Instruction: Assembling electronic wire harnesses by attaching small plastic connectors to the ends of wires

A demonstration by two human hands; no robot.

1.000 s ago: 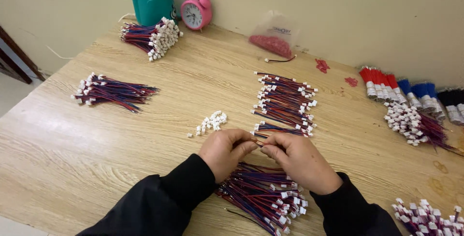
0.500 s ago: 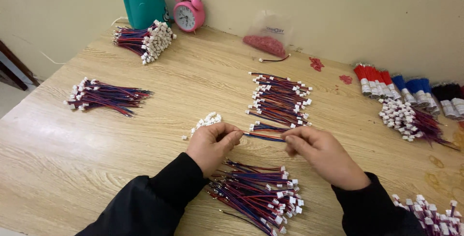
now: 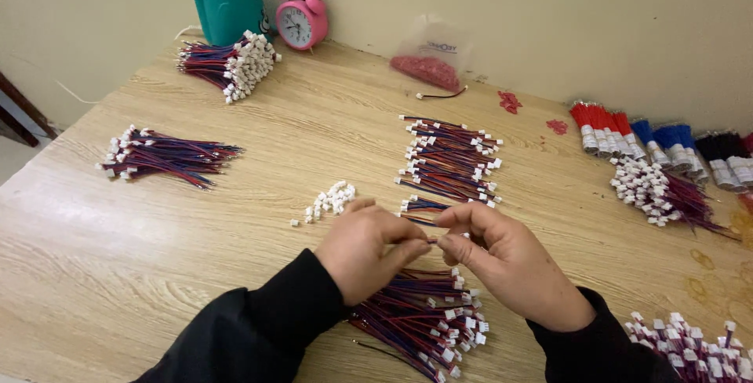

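My left hand [image 3: 369, 250] and my right hand [image 3: 502, 261] meet over the wooden table [image 3: 157, 234], fingertips pinched together on a short red-and-blue wire with a small white connector [image 3: 435, 238]. Just below the hands lies a loose pile of the same wires [image 3: 423, 316]. A small heap of loose white connectors [image 3: 329, 199] sits left of my left hand. Beyond the hands a stack of wires with connectors on both ends [image 3: 451, 159] is laid out in rows.
More wire bundles lie at the left [image 3: 165, 156], back left [image 3: 227, 61], right [image 3: 659, 187] and bottom right [image 3: 690, 348]. A teal holder [image 3: 227, 7], a pink alarm clock [image 3: 300, 22], a plastic bag of red parts [image 3: 430, 65] and red, blue, black wire bundles [image 3: 659, 144] line the wall.
The hands, apart half a second ago with a wire stretched between them, have come together again. The view has shifted slightly.
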